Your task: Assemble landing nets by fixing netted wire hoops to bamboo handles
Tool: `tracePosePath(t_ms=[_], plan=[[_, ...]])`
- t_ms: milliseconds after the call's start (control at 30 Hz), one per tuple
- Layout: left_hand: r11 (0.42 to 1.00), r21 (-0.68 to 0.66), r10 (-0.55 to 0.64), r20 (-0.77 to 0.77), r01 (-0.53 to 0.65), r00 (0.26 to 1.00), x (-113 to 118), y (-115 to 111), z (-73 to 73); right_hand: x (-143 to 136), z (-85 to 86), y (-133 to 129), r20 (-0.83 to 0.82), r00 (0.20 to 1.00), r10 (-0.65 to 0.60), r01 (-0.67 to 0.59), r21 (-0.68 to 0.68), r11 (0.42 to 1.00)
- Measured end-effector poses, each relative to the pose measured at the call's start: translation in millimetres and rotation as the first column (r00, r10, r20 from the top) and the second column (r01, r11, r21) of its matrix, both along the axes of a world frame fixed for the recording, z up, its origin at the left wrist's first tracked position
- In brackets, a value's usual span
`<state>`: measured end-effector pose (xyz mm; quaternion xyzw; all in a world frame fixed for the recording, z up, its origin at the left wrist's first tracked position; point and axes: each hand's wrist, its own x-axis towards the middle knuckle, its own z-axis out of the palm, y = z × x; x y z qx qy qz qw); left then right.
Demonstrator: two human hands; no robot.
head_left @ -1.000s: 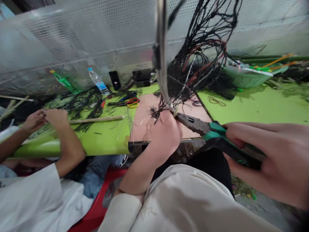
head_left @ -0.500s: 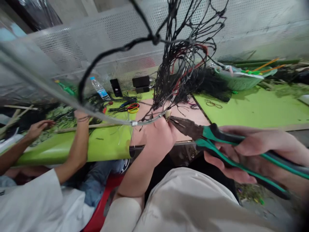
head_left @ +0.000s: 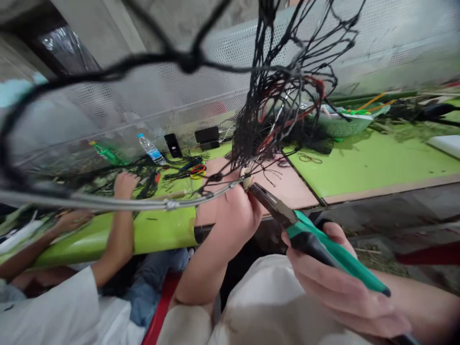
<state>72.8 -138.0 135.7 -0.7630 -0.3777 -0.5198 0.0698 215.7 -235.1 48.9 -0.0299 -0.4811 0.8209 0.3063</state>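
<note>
My left hand (head_left: pixel 239 203) is closed around the grey wire hoop (head_left: pixel 170 205) of a knotted black net (head_left: pixel 247 129). Beside its fingertips shows a small pale piece (head_left: pixel 246 178), too small to name. A pair of pliers (head_left: pixel 278 208) with green and black handles is in my right hand (head_left: pixel 330 287), fingers wrapped round the grips. The plier tips are at my left fingertips, by the pale piece. Whether the jaws pinch anything is hidden. The net rises above my left hand, with red and clear strands tangled in it.
On the left, a co-worker's hand (head_left: pixel 125 184) is over dark netting on the green table (head_left: pixel 168 223). Behind stand a water bottle (head_left: pixel 151 149), a green bottle (head_left: pixel 106 154) and a phone (head_left: pixel 173 145). Scissors (head_left: pixel 198 171) lie nearby. A pale green basket (head_left: pixel 345 125) stands back right.
My right hand has turned the pliers to a steeper slant, handles lower and closer together. The net's hoop and loops have shifted across the view. The co-worker's hands have moved slightly.
</note>
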Motion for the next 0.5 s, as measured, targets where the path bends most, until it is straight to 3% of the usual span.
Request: tracePosePath(t_ms=[67, 133, 200, 267, 367, 433, 500], plan=[[1.0, 0.004, -0.005, -0.005, 0.005, 1.0, 1, 1, -0.6, 4, 21.2, 1, -0.194, 0.979, 0.057, -0.098, -0.208, 0.973], [1.0, 0.014, 0.027, 0.004, -0.027, 1.0, 2, 2, -1.8, 9, 41.0, 0, -0.269, 0.961, 0.066, -0.14, -0.268, 0.953], [0.998, 0.019, 0.066, 0.01, -0.067, 0.998, 2, 3, -2.6, 15, 54.5, -2, -0.226, 0.974, 0.016, -0.074, -0.249, 0.966], [0.995, 0.028, 0.095, 0.008, -0.095, 0.995, 3, 3, -2.7, 23, 62.7, -7, -0.117, 0.985, -0.124, 0.098, -0.208, 0.973], [0.993, 0.019, 0.115, 0.005, -0.115, 0.993, 3, 3, -2.4, 38, 71.7, -16, 0.161, 0.899, -0.407, 0.415, -0.021, 0.909], [0.995, -0.021, 0.101, 0.0, -0.101, 0.995, 3, 2, -2.1, 48, 76.1, -20, 0.292, 0.807, -0.513, 0.473, 0.201, 0.858], [0.994, -0.064, 0.091, 0.01, -0.09, 0.996, 3, 1, -1.9, 55, 78.6, -23, 0.306, 0.694, -0.652, 0.52, 0.412, 0.748]])
